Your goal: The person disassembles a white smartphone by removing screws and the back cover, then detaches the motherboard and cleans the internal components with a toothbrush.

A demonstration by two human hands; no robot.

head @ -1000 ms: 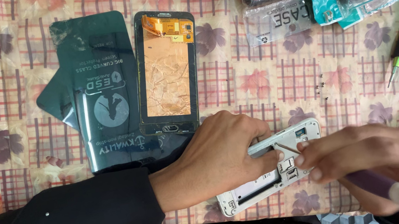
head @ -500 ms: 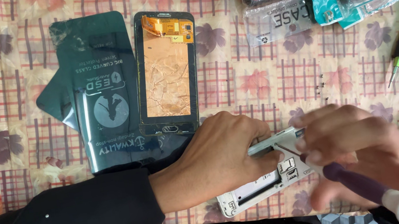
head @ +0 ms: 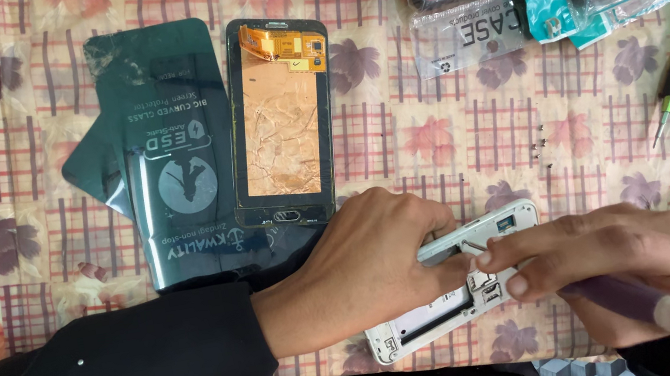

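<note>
Evidently mid-disassembly: screen already lies apart on the tabletop. Left hand presses the frame down, fingers closed on it; right hand pinches a screwdriver at it.

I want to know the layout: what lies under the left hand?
Under the left hand lies a white phone frame, its ends showing on the patterned tablecloth. The middle of the frame is covered by both hands.
</note>
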